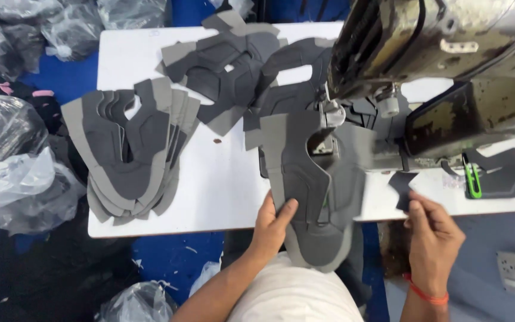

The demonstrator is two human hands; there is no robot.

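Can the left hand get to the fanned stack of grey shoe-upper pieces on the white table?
Probably yes: the left hand grips a grey shoe upper, but bare white table lies between it and the fanned stack.

Bright even overhead light, soft shadows, slight blur

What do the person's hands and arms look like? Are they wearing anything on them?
Both arms are bare, with no sleeves and no gloves. The left hand wears nothing that shows. The right hand has a thin orange-red band around its wrist. No rings or watch are visible.
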